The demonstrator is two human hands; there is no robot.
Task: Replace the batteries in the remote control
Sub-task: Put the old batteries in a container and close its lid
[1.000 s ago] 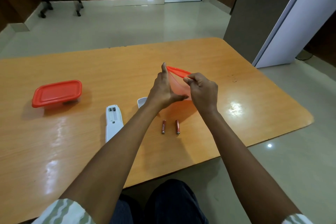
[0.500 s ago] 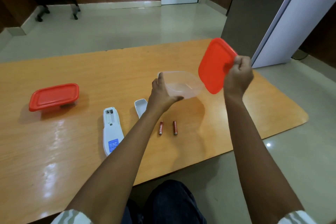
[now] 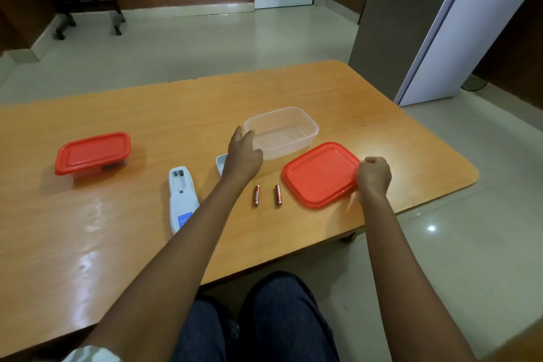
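we found the remote control (image 3: 182, 197) lying back-up on the wooden table (image 3: 117, 244), left of centre, its battery bay uncovered. its cover (image 3: 221, 162) lay just right of it, partly hidden by the left hand (image 3: 242, 156). that hand hovered beside the clear container (image 3: 282, 132), fingers loosely spread, holding nothing. the right hand (image 3: 373, 176) was closed in a pinch on the right edge of the red lid (image 3: 320, 175), which lay flat. 2 batteries (image 3: 266, 195) lay side by side, near the lid's left edge. a lidded container (image 3: 92, 153) stood at far left.
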